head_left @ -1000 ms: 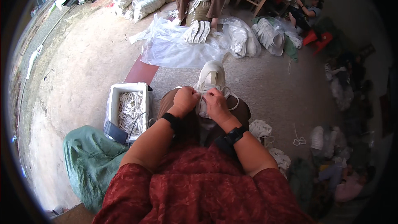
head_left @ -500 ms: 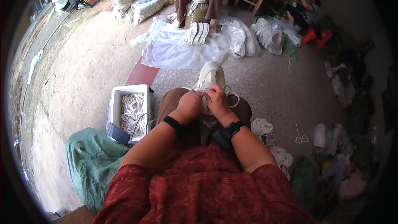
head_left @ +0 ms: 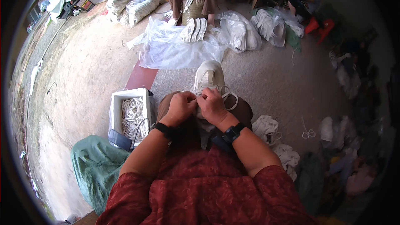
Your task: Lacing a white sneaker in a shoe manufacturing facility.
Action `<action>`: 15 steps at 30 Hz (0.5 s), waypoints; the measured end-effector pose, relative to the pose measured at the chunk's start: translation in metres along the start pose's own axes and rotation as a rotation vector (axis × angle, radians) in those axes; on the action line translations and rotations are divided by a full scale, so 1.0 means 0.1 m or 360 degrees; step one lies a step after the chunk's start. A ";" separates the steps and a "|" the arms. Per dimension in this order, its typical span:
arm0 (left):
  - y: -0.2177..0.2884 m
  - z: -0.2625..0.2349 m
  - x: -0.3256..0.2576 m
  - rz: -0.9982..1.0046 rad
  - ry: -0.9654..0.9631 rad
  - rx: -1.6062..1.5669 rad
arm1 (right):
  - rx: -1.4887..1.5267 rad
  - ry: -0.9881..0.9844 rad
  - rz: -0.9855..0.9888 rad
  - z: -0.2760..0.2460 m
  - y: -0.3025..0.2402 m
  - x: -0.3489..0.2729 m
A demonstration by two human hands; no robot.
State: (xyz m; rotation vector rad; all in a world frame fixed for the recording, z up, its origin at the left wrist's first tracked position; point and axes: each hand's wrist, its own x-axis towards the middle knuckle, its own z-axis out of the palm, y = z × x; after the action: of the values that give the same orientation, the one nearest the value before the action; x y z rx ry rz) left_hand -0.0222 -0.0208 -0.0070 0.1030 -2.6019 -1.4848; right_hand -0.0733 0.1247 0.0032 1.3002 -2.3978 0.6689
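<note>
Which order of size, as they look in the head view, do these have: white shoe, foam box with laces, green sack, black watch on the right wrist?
Largest to smallest, as they look:
1. Green sack
2. Foam box
3. White shoe, partly behind the right hand
4. Black watch

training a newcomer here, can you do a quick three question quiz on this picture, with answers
1. Multiple choice: where is the white rectangular box of tangled white laces?
a) on the person's left
b) on the person's right
c) on the person's lap

2. True or false: the person's left hand is inside that box.

3. Count: how many of the person's wrists wear a black strap?

Key:
1. a
2. False; its fingers are by the off-white lace-up shoe, close to the right hand.
3. Two, one on each wrist.
</note>
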 end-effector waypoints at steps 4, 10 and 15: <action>0.13 -0.06 -0.05 0.0058 0.0157 0.0112 | 0.0090 0.0283 0.0075 -0.45 0.15 -0.18; 0.18 0.00 0.11 0.0656 -0.0227 -0.0146 | 0.0512 -0.0026 0.0378 -0.63 0.12 -0.20; 0.23 -0.14 0.06 0.0248 0.0002 0.0005 | 0.0707 -0.0097 0.0288 -0.31 0.23 -0.19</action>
State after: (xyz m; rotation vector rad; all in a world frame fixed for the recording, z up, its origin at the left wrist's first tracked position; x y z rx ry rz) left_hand -0.0254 -0.0213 0.0202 -0.0958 -2.5456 -1.4265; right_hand -0.0804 0.1656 0.0137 1.2811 -2.5270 1.2903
